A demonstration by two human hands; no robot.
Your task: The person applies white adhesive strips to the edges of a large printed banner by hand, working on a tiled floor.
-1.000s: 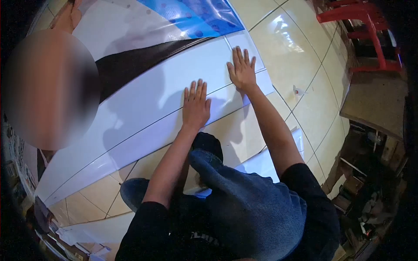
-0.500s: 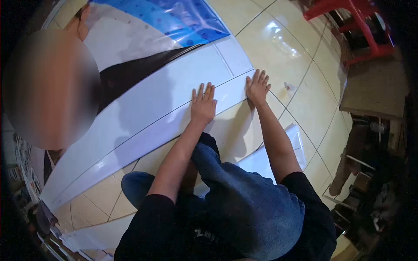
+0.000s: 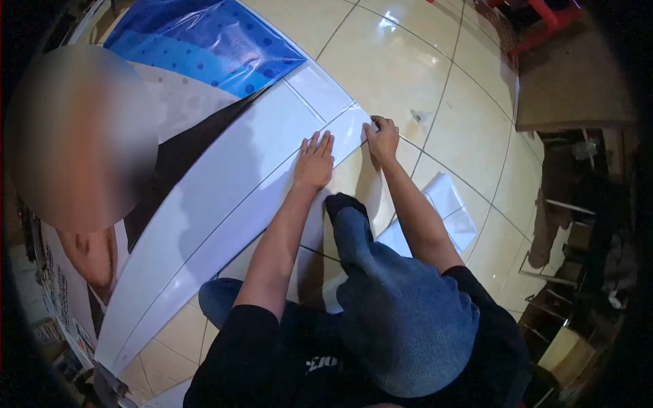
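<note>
A large white sheet [image 3: 224, 183] lies on the tiled floor with a long folded strip along its near edge. My left hand [image 3: 314, 163] rests flat on this strip, its fingers apart and pointing away from me. At the strip's right end, my right hand [image 3: 382, 138] has its fingers bent together at the corner, apparently pinching the edge. The sheet's far part carries a blue dotted print [image 3: 204, 51] and a dark band [image 3: 183, 146]. Between my hands the strip shows bare white.
Another folded white sheet [image 3: 445, 211] lies by my right forearm. A small clear scrap [image 3: 420, 115] is on the tiles. A red stool [image 3: 544, 27] stands at the upper right beside a brown board [image 3: 571, 88]. A blurred round patch covers the left side.
My right hand has gone from spread flat to bent fingers at the strip's corner. My left hand stays flat on the strip. The view has shifted, moving the sheet leftward in the picture.
</note>
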